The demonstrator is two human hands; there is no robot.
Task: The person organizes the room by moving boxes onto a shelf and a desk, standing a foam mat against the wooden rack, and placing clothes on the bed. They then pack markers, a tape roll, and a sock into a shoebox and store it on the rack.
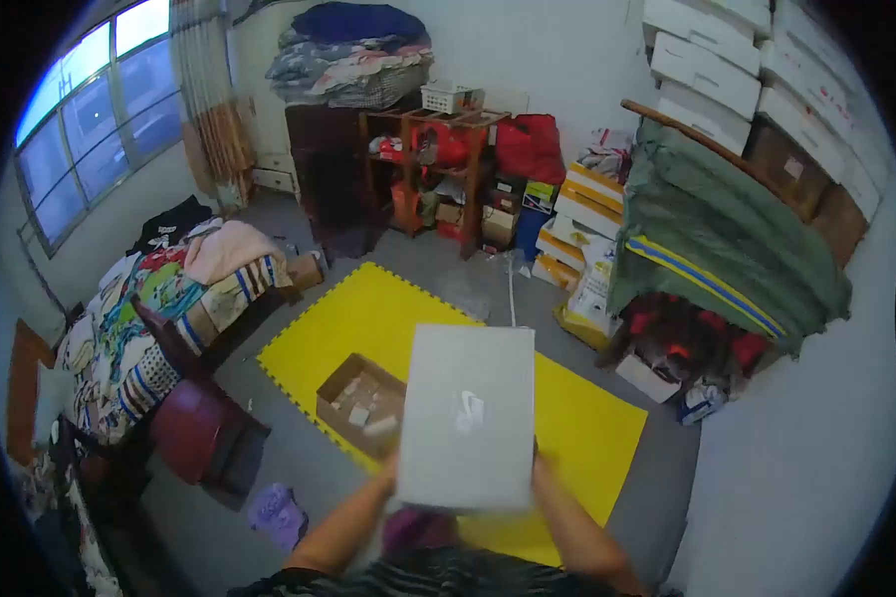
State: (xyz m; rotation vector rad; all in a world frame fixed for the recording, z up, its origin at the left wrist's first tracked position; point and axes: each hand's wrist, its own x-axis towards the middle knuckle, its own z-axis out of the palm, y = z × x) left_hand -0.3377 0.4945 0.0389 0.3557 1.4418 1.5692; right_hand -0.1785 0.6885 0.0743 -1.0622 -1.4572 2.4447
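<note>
I have a big pale box [468, 453] in my two hands; my left hand [391, 478] grips its left side near the low end, and my right hand [541, 472] grips the right side. It looks to be up in the air, over the yellow mat [592, 428]; so the picking up looks done, and the box is not set down. Its top is on and looks shut (a white swoosh mark sits on it); I see nothing out of it.

An open brown box [380, 376] sits on the mat, by the edge nearest the red chair [194, 428]; a few small pale things [359, 414] lie in it, too small for me to name.

Some parts are hard to see; most of my fingers are behind the pale box, so I cannot tell how each one bends; the box also hides the middle of the mat and cuts off one side of the brown box. A dark pink thing [418, 529] pokes out below, near me; I cannot tell what it is. My right hand is a bit blurry too.
</note>
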